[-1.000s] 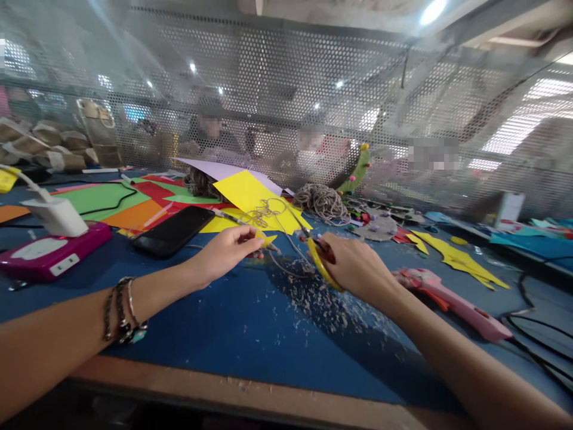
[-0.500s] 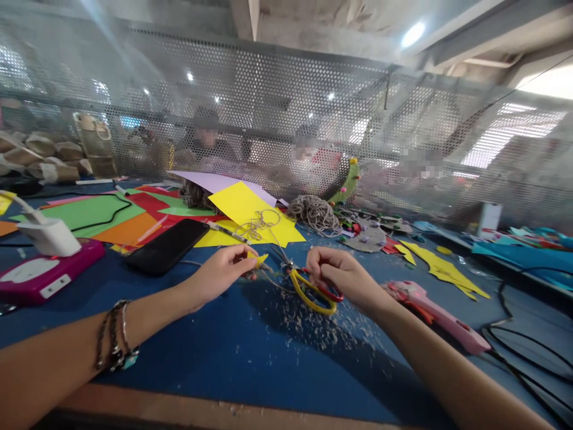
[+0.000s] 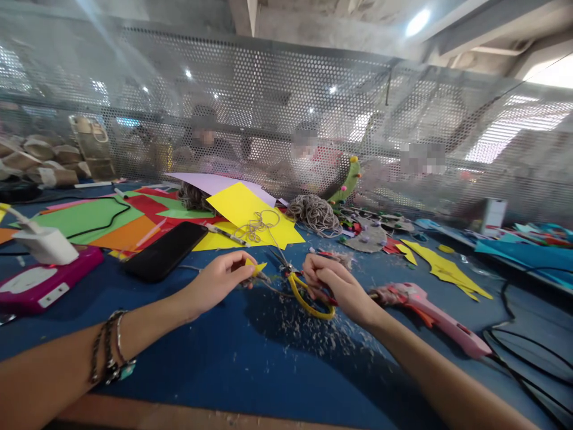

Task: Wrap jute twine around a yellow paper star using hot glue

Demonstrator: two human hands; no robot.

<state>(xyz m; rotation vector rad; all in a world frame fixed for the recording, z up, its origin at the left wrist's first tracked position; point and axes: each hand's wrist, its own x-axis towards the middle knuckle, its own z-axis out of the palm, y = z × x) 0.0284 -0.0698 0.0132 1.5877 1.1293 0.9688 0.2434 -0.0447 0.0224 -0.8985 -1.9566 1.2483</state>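
Note:
My left hand (image 3: 219,280) pinches a small yellow paper piece (image 3: 257,268) between thumb and fingertips. A grey cord (image 3: 280,291) runs from beside these fingertips toward the scissors. My right hand (image 3: 333,280) is closed, its fingers curled at the scissors' handles; whatever lies inside the curl is hidden. The scissors (image 3: 312,306), one handle loop yellow and the other red, lie with blades pointing away from me. My right hand covers most of the red loop. Pale scraps (image 3: 308,340) are scattered on the blue tabletop (image 3: 201,364) around the scissors.
A pink glue gun (image 3: 447,325) with a black cable lies right. On the left are a black phone (image 3: 165,251) and a purple power strip (image 3: 67,275). Yellow paper (image 3: 239,206), a grey cord bundle (image 3: 313,214) and cut yellow pieces (image 3: 443,269) lie beyond my hands.
My right hand has shifted slightly left and lower over the scissors, covering more of the red loop. My left hand still pinches the yellow piece, now slightly lower in view.

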